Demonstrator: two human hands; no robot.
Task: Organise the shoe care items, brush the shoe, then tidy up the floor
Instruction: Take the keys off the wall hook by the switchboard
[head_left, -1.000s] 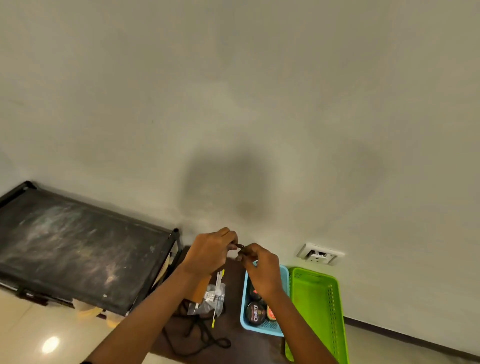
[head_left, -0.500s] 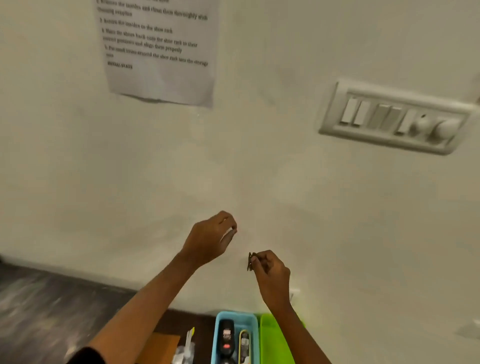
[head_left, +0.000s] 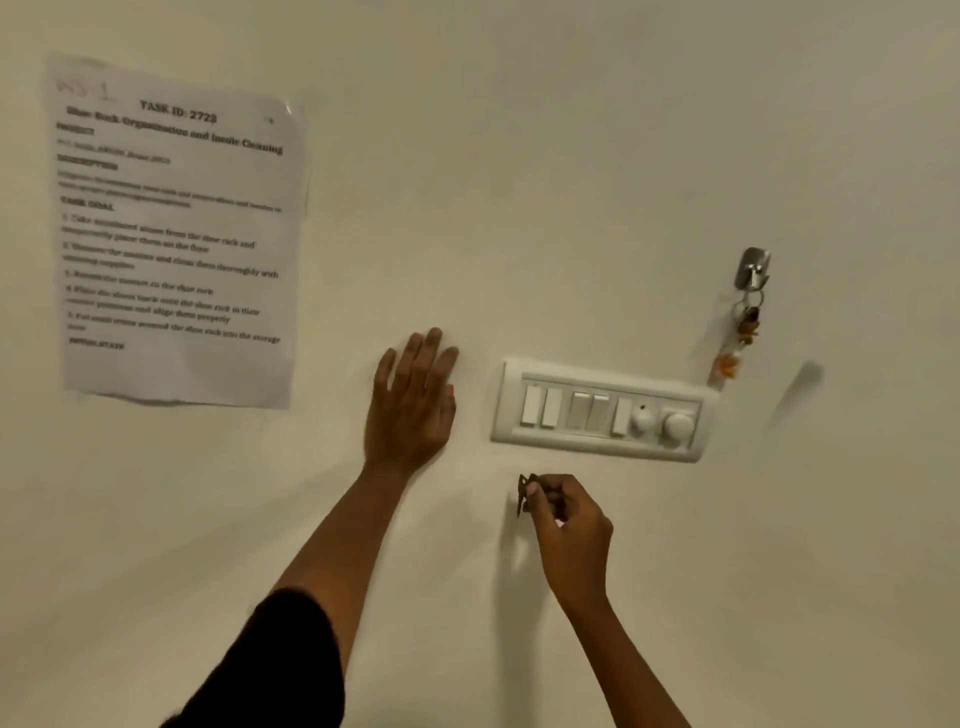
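Left grip (head_left: 413, 400) lay released, flat on the wall (head_left: 519, 208); right grip (head_left: 571, 527) pinched a small dark item (head_left: 525, 493), switch panel (head_left: 597, 415) just above it; brushing and floor-tidying seemingly were not yet done.

A printed sheet (head_left: 176, 228) is hanging on the wall (head_left: 571, 156) at the far left. The left grip (head_left: 410, 405) is spreading open against the wall between that sheet and a switch panel (head_left: 602, 415) just to its right. A hook (head_left: 752, 267) is sitting above the panel's right end with a keyring (head_left: 745, 322) hanging from it down to the panel's upper right corner, while the right grip (head_left: 569, 525) is hovering below the panel's left end, pinching a small item (head_left: 525, 493) at its left side.
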